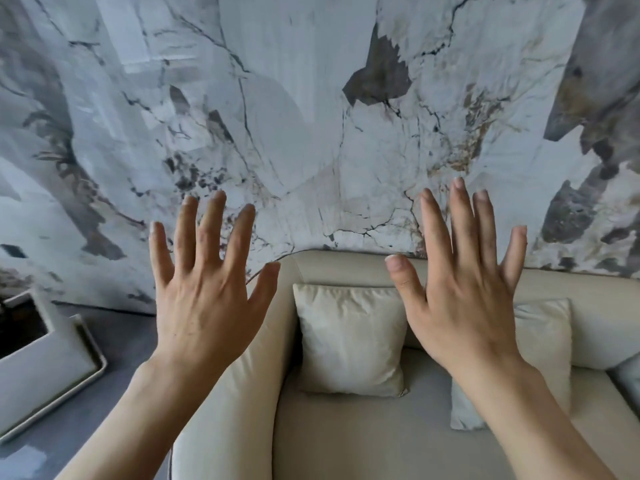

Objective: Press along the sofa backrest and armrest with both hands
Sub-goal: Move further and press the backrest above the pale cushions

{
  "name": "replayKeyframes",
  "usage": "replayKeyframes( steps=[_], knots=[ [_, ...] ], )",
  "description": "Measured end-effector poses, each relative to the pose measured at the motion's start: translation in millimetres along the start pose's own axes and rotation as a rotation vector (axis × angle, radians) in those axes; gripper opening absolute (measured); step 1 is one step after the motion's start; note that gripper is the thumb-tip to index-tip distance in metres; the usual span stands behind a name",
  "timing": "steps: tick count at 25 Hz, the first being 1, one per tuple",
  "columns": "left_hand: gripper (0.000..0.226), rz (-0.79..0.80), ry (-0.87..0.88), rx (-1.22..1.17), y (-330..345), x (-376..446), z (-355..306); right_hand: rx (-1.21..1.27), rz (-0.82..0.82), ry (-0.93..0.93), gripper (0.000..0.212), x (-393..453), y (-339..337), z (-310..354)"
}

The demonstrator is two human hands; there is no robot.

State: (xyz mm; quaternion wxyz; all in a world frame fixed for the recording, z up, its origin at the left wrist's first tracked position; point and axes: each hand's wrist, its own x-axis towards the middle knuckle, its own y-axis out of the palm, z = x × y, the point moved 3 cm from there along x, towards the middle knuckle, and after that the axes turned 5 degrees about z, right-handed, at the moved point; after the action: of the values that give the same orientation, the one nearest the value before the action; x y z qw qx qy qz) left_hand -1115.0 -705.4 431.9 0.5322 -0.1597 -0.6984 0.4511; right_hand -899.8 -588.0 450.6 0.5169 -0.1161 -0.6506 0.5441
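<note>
Both hands raised in front of the camera, backs toward the lens, holding nothing. Left hand (204,306) with fingers spread wide apart and pointing up, seen over the outer side of the sofa (363,438) armrest (235,403), fingertips against the marble-patterned wall (294,116) in the view. Right hand (460,306) likewise open, fingers fanned apart, thumb out toward the centre, seen over the backrest (346,268) and the seat. Cannot tell whether either palm touches the upholstery; both appear lifted clear of it.

Cream sofa in the lower half of the view: rounded armrest running down from its back left corner toward the bottom edge, backrest running right along the wall. Two pale cushions propped against the backrest: the left cushion (349,337) upright near the back left corner of the seat, the right cushion (543,344) just beside it, partly hidden behind the right wrist. Corner of a further pale cushion (627,379) at the right edge.

Left of the armrest, on the dark grey floor (114,337), a light rectangular tray-like piece (52,382) with a raised rim, set at an angle, well apart from the sofa.

No brand, label or readable writing visible on any surface.
</note>
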Motion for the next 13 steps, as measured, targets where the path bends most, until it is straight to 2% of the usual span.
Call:
replayKeyframes(
  steps=[6, 13],
  knots=[
    [0.067, 0.072, 0.053, -0.097, 82.2, 61.5, 58.3, -0.104, 0.05, 0.078, 0.071, 49.5, 66.5, 49.6],
    [0.065, 0.145, 0.098, -0.177, 229.0, 78.7, 24.3, -0.154, 0.156, 0.112, 0.07, 73.7, 184.7, -5.3]
  ],
)
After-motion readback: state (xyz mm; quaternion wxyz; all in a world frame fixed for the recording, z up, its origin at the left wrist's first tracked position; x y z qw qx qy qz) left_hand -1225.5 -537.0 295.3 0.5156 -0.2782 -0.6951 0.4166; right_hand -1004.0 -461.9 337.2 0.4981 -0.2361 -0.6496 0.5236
